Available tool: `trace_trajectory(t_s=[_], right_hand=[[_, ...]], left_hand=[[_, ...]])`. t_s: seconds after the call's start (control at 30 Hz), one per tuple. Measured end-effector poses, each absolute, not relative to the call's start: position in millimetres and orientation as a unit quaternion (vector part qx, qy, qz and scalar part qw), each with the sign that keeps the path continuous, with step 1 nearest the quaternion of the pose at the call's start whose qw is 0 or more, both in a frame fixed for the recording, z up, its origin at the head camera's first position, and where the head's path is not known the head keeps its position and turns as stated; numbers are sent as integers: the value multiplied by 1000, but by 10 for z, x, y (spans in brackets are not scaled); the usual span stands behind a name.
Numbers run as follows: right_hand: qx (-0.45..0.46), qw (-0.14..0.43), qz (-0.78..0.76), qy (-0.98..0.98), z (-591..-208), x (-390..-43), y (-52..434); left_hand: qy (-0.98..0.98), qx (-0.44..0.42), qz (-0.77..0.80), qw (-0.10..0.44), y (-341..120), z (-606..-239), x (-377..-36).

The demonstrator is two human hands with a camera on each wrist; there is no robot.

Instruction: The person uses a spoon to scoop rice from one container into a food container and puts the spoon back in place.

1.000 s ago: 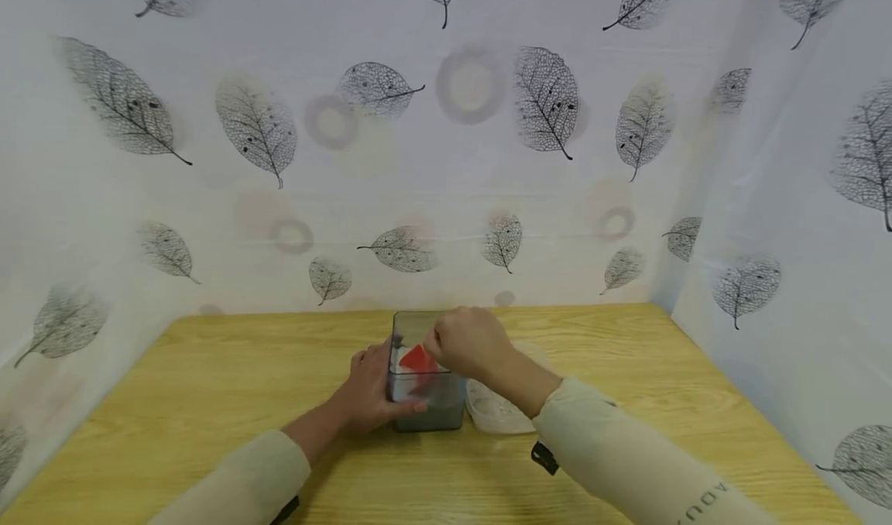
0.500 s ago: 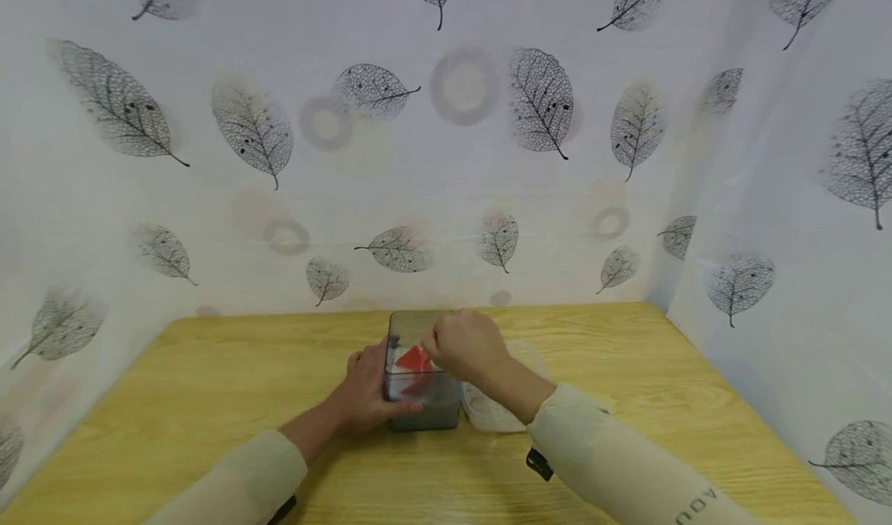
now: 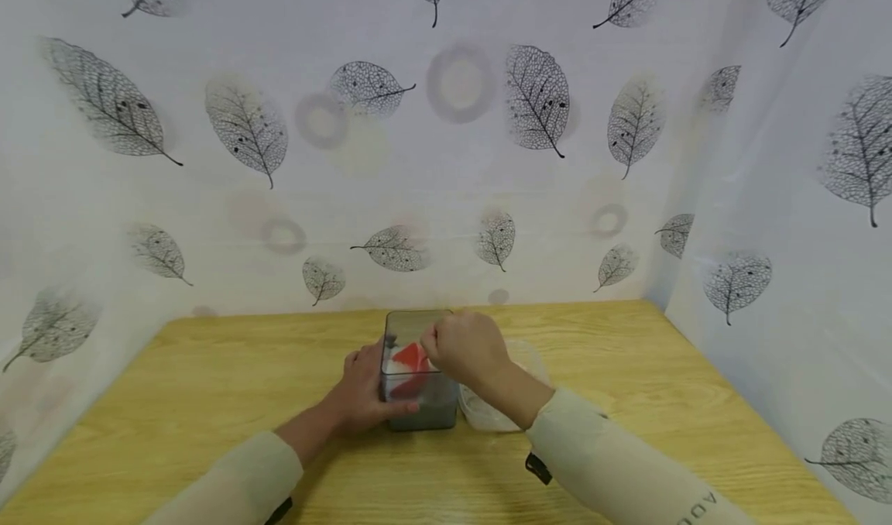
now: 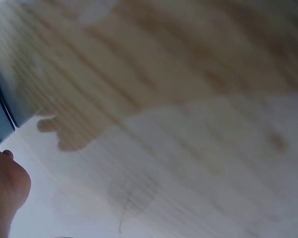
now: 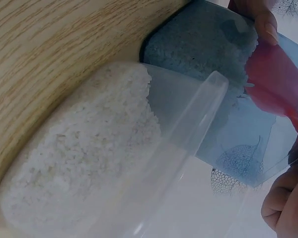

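Standing upright near the middle of the wooden table (image 3: 209, 401): a tall square container (image 3: 416, 370) of tinted clear plastic, a layer of white grains showing at its bottom.

Left hand (image 3: 365, 389) wrapping around the container's left wall, thumb curling across the near face, fingers (image 5: 265, 22) pressing the far side in the right wrist view.

Right hand (image 3: 465, 348) hovering over the container's open top, fingers curling down and pinching a red scoop (image 3: 413, 358), with the red part sitting inside the container, close to the top.

Resting just right of the container, partly under the right forearm: a clear plastic tub (image 3: 488, 413) filled with white grains (image 5: 84, 163), its wall touching or nearly touching the container.

Left wrist view blurring heavily, showing only table grain and a container corner (image 4: 2, 111).

Hanging behind and to the right of the table: a leaf-print curtain (image 3: 446, 138).
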State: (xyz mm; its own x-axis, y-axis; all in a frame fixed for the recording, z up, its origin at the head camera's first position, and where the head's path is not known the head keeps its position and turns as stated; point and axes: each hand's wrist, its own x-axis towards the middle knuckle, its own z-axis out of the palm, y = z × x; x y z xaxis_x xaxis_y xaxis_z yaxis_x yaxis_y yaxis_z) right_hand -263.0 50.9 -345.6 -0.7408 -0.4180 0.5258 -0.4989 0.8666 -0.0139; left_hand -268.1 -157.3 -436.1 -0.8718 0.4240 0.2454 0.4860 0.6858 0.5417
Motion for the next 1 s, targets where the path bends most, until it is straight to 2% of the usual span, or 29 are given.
trace_trajectory(t_s=[0.1,0.33,0.57,0.87,1.0], right_hand=[[240,273,76,-929,-3469,-2625,512],[205,238,122,-942,-3478,-2616,547],[196,250,137,-938,-3475,-2617,584],[156,177,237,-942,-3522,-2640,724],[141,167,290,-932,-3562,-2666,802]], left_hand=[[-916,-247,-311,49,-1581,-4352,-2671],[-913,-248,-319,48,-1581,-4354,-2679],[-913,-250,-319,50,-1578,-4385,-2709],[-910,-258,-318,61,-1574,-4416,-2720],[-912,-260,-310,64,-1574,-4397,-2725]])
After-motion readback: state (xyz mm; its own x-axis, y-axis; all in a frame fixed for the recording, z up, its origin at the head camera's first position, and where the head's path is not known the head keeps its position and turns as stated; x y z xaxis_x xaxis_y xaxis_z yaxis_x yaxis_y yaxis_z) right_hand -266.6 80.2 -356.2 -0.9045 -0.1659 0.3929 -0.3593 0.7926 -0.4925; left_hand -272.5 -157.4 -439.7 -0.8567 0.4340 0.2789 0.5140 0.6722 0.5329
